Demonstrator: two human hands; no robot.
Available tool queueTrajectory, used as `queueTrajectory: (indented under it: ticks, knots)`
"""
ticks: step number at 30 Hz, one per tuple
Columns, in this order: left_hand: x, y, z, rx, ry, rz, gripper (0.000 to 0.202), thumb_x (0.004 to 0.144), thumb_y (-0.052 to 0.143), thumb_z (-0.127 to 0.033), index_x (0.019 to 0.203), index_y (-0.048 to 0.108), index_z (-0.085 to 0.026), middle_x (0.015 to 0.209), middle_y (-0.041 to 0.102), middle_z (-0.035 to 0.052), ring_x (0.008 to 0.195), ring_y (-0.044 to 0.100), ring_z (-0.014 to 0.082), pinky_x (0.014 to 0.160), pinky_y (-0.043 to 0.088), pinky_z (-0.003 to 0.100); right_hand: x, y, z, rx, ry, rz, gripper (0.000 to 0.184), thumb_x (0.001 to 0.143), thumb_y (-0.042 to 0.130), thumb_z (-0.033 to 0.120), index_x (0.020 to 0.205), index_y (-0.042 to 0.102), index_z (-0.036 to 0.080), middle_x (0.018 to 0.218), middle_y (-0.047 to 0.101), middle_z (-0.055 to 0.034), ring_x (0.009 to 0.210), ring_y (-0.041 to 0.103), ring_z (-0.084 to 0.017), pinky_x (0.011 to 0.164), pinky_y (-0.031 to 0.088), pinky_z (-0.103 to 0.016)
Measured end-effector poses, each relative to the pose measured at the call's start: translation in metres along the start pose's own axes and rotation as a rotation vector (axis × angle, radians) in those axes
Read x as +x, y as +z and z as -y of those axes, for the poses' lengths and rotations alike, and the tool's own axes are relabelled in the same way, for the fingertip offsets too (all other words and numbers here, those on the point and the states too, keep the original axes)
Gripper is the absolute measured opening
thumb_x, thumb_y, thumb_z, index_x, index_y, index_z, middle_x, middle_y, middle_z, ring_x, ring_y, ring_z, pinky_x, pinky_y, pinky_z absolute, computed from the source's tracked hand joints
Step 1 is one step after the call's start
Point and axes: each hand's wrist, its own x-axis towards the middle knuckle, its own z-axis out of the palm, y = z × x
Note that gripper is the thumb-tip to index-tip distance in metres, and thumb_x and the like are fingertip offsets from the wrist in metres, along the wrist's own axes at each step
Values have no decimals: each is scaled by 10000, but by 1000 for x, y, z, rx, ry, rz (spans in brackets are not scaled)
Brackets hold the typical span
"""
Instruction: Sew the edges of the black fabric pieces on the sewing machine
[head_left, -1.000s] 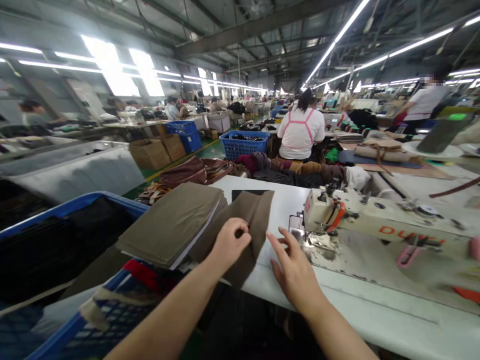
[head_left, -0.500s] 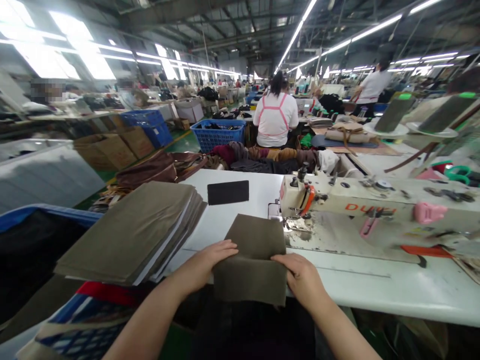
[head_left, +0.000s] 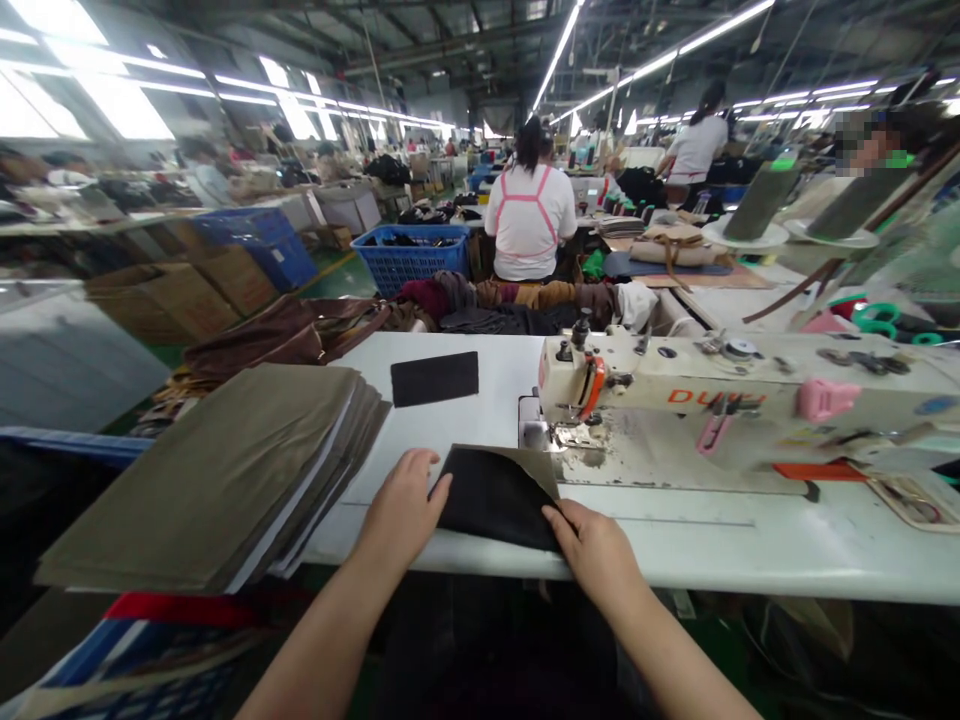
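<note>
A piece of fabric lies at the table's front edge, its black side up, with an olive strip showing along the far edge and far right corner. My right hand pinches its right edge between thumb and fingers. At the left edge, my left hand has its thumb apart from its curved fingers and seems to rest beside or just on the cloth. The sewing machine stands just beyond and to the right. A small black fabric rectangle lies flat farther back.
To the left, a thick stack of olive fabric pieces covers the table's end. A blue crate and a heap of cloth lie past the far edge. Thread cones stand at the right. A person in white sits ahead.
The olive fabric has been folded or turned over, so its black side now faces up on the table. My left hand has shifted left with its thumb spread. The view has swung slightly right.
</note>
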Motion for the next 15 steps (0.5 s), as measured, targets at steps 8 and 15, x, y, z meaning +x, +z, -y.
queueTrajectory:
  ticks: [8,15]
  knots:
    - [44,23,-65,-35,378,271,248,952,602,-320,1158,696,-219,1176,724,86,1198,603,260,1080,433,429,-5,0,2,45,-63,-27,363,1009,453,435,784,658,237,766,683,-29,716,642,-165,649,396,-259]
    - [75,48,-73,204,316,367,159,934,645,-352,935,729,-216,949,735,73,948,672,246,844,468,357,-5,5,-2,12,31,-58,424,979,489,365,1367,523,199,927,726,-50,781,697,-205,685,473,-294]
